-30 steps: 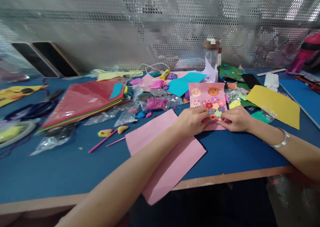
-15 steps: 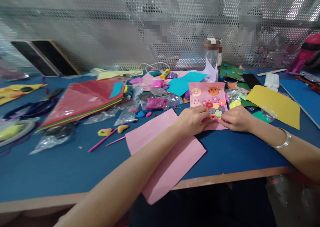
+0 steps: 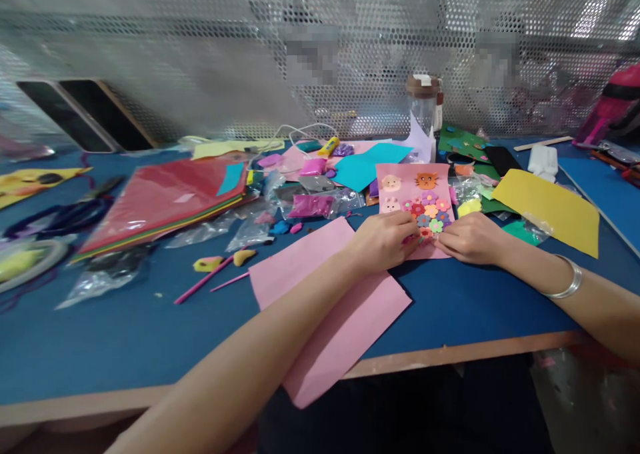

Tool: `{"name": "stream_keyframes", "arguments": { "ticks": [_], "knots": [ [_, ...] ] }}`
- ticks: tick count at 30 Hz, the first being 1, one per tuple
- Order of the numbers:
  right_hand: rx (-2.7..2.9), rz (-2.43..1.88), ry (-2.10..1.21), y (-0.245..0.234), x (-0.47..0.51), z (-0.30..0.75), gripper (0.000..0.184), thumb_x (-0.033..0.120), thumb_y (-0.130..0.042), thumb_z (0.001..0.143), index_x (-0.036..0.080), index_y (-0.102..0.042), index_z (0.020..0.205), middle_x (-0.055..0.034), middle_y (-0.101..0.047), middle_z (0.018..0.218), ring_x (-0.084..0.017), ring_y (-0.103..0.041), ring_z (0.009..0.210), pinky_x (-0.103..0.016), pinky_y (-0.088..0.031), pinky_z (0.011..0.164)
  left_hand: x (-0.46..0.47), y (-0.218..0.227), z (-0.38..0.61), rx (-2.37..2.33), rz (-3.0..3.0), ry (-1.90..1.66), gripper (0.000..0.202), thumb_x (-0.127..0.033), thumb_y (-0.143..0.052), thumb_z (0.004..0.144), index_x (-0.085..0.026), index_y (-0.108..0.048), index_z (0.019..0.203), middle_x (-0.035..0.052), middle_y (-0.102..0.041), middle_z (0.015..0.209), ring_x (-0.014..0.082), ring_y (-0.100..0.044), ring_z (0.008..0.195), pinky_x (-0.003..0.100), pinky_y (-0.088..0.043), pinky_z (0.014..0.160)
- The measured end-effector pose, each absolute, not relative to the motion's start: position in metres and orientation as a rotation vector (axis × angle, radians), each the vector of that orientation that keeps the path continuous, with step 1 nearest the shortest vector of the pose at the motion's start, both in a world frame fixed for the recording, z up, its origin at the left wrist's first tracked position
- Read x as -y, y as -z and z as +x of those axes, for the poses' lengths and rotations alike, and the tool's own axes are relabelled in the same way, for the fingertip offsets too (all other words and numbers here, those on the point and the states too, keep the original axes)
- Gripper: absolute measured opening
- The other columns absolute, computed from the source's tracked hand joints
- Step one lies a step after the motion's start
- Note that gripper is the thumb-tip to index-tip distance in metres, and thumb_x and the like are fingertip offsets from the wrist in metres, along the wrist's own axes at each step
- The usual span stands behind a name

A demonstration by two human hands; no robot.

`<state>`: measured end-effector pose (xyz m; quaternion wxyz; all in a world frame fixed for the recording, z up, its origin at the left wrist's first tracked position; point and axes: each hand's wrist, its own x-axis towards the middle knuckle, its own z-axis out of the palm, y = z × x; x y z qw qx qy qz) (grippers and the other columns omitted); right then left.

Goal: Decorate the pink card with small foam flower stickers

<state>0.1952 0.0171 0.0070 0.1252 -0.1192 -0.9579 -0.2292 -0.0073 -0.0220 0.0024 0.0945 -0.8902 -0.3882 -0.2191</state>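
A small pink sheet (image 3: 386, 182) with several colourful flowers (image 3: 431, 209) and animal faces lies on the table in front of me. My left hand (image 3: 387, 241) is closed at its lower left part, the bent fingers pressed together over the lower flowers. At the lower right edge my right hand (image 3: 470, 239) pinches the sheet. Whether anything small is between the fingertips is hidden. Under my left forearm lies a larger pink paper (image 3: 345, 334), which sticks out past the table's front edge.
Red sheets in a plastic sleeve (image 3: 165, 201) lie to the left, near dark-handled scissors (image 3: 60, 214). Pink clay packets (image 3: 313, 206), blue paper (image 3: 367, 164) and a lidded bottle (image 3: 423, 107) are behind. Yellow paper (image 3: 550, 207) lies at right. A perforated metal panel (image 3: 210, 74) borders the back.
Both hands stay at the lower part of the pink sheet with hardly any movement. The view has shifted very slightly.
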Motion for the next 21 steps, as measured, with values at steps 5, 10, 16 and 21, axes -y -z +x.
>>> {"name": "stream_keyframes", "arguments": {
  "ticks": [5, 10, 16, 21],
  "knots": [
    [2.791, -0.340, 0.638, -0.0043, -0.0171, 0.1955, 0.033, 0.022, -0.031, 0.087, 0.015, -0.051, 0.061, -0.0010, -0.053, 0.052, -0.010, -0.042, 0.045, -0.027, -0.017, 0.047, 0.0215, -0.0024, -0.0078, 1.132, -2.638, 0.662, 0.026, -0.026, -0.041, 0.083, -0.014, -0.060, 0.071, 0.0050, -0.059, 0.074, 0.0126, -0.056, 0.067, 0.021, -0.043, 0.054],
    [2.623, -0.375, 0.628, -0.0037, -0.0163, 0.1952, 0.034, 0.022, -0.035, 0.083, 0.016, -0.052, 0.055, -0.0013, -0.053, 0.049, -0.010, -0.043, 0.045, -0.027, -0.021, 0.046, 0.0210, -0.0019, -0.0081, 1.110, -2.633, 0.673, 0.026, -0.027, -0.042, 0.083, -0.014, -0.060, 0.070, 0.0050, -0.059, 0.072, 0.0126, -0.056, 0.066, 0.020, -0.043, 0.053],
    [2.588, -0.332, 0.697, -0.0007, -0.0183, 0.1926, 0.041, 0.024, -0.032, 0.088, 0.015, -0.054, 0.055, -0.0004, -0.052, 0.047, -0.009, -0.044, 0.044, -0.027, -0.018, 0.045, 0.0208, -0.0009, -0.0076, 1.087, -2.617, 0.703, 0.025, -0.026, -0.042, 0.083, -0.014, -0.061, 0.071, 0.0053, -0.060, 0.074, 0.0129, -0.057, 0.068, 0.020, -0.043, 0.053],
    [2.613, -0.342, 0.757, 0.0011, -0.0191, 0.1917, 0.037, 0.019, -0.033, 0.088, 0.015, -0.054, 0.057, -0.0008, -0.052, 0.046, -0.010, -0.044, 0.044, -0.027, -0.016, 0.045, 0.0209, -0.0008, -0.0077, 1.108, -2.618, 0.689, 0.025, -0.025, -0.042, 0.082, -0.014, -0.060, 0.070, 0.0051, -0.060, 0.074, 0.0126, -0.057, 0.067, 0.020, -0.043, 0.053]
  ]
}}
